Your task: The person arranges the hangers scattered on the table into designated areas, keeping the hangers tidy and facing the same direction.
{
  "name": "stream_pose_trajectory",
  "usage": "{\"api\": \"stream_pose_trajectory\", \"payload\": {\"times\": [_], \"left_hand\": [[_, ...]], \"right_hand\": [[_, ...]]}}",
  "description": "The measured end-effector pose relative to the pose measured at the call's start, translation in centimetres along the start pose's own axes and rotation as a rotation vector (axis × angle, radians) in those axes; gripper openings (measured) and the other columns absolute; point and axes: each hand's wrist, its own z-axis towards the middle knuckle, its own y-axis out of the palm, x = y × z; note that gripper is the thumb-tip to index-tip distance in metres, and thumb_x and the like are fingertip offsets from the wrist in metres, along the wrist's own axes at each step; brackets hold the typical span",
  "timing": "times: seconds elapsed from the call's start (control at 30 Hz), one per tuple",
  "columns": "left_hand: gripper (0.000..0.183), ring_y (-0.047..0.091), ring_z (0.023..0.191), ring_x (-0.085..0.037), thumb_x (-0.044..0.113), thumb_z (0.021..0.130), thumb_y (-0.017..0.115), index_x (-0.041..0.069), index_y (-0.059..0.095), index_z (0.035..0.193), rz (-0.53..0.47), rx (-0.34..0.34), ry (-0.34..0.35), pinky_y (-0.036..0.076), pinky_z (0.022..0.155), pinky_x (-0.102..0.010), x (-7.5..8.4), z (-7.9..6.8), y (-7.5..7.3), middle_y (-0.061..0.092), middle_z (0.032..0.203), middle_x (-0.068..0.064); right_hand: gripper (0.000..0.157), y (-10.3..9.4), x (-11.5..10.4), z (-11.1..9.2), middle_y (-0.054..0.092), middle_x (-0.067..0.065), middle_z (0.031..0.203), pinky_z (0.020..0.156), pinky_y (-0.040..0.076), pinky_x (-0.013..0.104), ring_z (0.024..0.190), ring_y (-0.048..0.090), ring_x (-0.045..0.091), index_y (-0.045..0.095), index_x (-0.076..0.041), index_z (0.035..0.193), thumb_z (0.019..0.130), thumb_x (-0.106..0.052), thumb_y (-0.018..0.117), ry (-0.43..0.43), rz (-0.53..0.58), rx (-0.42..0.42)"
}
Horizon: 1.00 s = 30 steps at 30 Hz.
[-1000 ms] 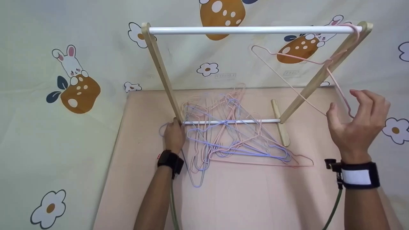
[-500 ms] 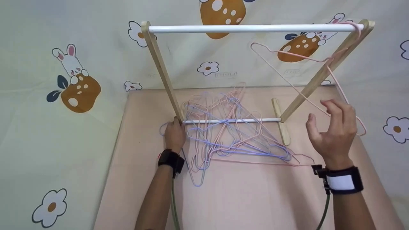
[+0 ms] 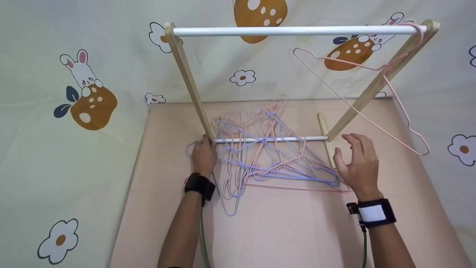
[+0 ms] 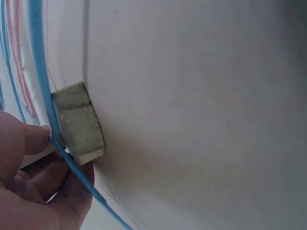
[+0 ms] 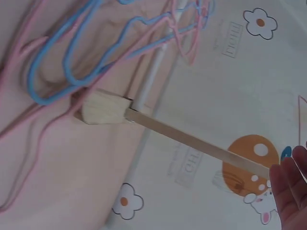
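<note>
My left hand (image 3: 203, 158) grips the lower end of the clothes rack's left wooden post (image 3: 189, 82), beside its foot. In the left wrist view the thumb and fingers (image 4: 36, 139) close round the post next to the wooden foot (image 4: 81, 127), and a blue hanger (image 4: 41, 62) crosses in front. My right hand (image 3: 360, 167) holds nothing. Its fingers are spread and loosely bent, above the right edge of a tangled pile of pink and blue hangers (image 3: 282, 178). One pink hanger (image 3: 349, 64) hangs from the right end of the white top bar (image 3: 290, 31).
A white lower bar (image 3: 316, 138) runs behind and through the hanger pile. The rack's right wooden foot (image 3: 322, 123) is partly behind my right hand. Pink table surface (image 3: 279, 230) lies in front. A printed cloth (image 3: 126, 74) with rabbits and flowers covers the wall behind.
My right hand has come away from the hung pink hanger, moving left and down towards the pile. The hanger's lower right corner has swung outward. My left hand has kept its hold.
</note>
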Motion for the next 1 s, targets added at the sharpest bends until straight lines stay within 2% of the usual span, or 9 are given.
{"api": "stream_pose_trajectory", "payload": {"times": [0.1, 0.23, 0.4, 0.6, 0.9, 0.93, 1.0], "left_hand": [[0.03, 0.072, 0.101, -0.046, 0.011, 0.111, 0.067, -0.011, 0.062, 0.131, 0.003, -0.005, -0.006, 0.058, 0.087, -0.056, 0.0, 0.0, 0.0, 0.07, 0.107, -0.03], [0.03, 0.071, 0.101, -0.047, 0.01, 0.111, 0.066, -0.011, 0.062, 0.131, 0.003, 0.003, 0.011, 0.058, 0.088, -0.056, 0.0, -0.1, -0.1, 0.071, 0.106, -0.03], [0.027, 0.071, 0.102, -0.047, 0.007, 0.11, 0.066, -0.012, 0.063, 0.129, 0.015, 0.014, 0.038, 0.058, 0.086, -0.056, 0.0, -0.1, -0.1, 0.071, 0.105, -0.03], [0.025, 0.071, 0.101, -0.045, 0.009, 0.11, 0.066, -0.01, 0.063, 0.127, -0.001, -0.005, 0.011, 0.057, 0.085, -0.056, 0.1, 0.0, -0.1, 0.071, 0.105, -0.028], [0.024, 0.071, 0.1, -0.044, 0.009, 0.111, 0.066, -0.009, 0.064, 0.126, -0.018, -0.001, -0.017, 0.056, 0.085, -0.056, 0.3, -0.1, -0.2, 0.071, 0.105, -0.028], [0.024, 0.072, 0.099, -0.043, 0.011, 0.111, 0.066, -0.008, 0.064, 0.125, -0.025, 0.011, -0.007, 0.057, 0.083, -0.054, -0.3, 0.1, 0.3, 0.072, 0.104, -0.026], [0.025, 0.072, 0.099, -0.043, 0.01, 0.111, 0.067, -0.009, 0.064, 0.127, -0.031, 0.011, -0.008, 0.056, 0.083, -0.055, -0.4, 0.1, 0.4, 0.071, 0.105, -0.026]], "right_hand": [[0.039, 0.7, 0.6, -1.2, 0.069, 0.027, 0.117, 0.083, 0.049, 0.05, 0.1, 0.064, 0.045, 0.071, 0.008, 0.125, 0.094, -0.016, 0.07, 0.026, -0.005, -0.063], [0.038, 1.6, 1.3, -2.6, 0.069, 0.024, 0.117, 0.086, 0.051, 0.056, 0.104, 0.065, 0.045, 0.071, 0.006, 0.125, 0.094, -0.016, 0.071, 0.062, -0.004, -0.11], [0.036, 2.8, 2.1, -4.4, 0.068, 0.022, 0.117, 0.084, 0.052, 0.056, 0.105, 0.065, 0.044, 0.071, 0.006, 0.124, 0.094, -0.014, 0.072, 0.083, -0.018, -0.166], [0.035, 3.9, 2.8, -6.1, 0.067, 0.021, 0.118, 0.086, 0.052, 0.058, 0.107, 0.064, 0.044, 0.069, 0.005, 0.124, 0.096, -0.015, 0.071, 0.122, -0.03, -0.249], [0.03, 4.6, 3.3, -6.7, 0.068, 0.02, 0.114, 0.084, 0.051, 0.056, 0.101, 0.062, 0.043, 0.071, 0.006, 0.121, 0.098, -0.013, 0.074, 0.116, -0.028, -0.3], [0.029, 4.6, 3.3, -6.8, 0.068, 0.02, 0.112, 0.083, 0.051, 0.055, 0.1, 0.062, 0.043, 0.071, 0.006, 0.12, 0.098, -0.012, 0.074, 0.117, -0.027, -0.31], [0.029, 4.6, 3.3, -6.9, 0.067, 0.02, 0.109, 0.082, 0.05, 0.054, 0.098, 0.06, 0.043, 0.071, 0.006, 0.119, 0.097, -0.012, 0.076, 0.122, -0.027, -0.336]]}}
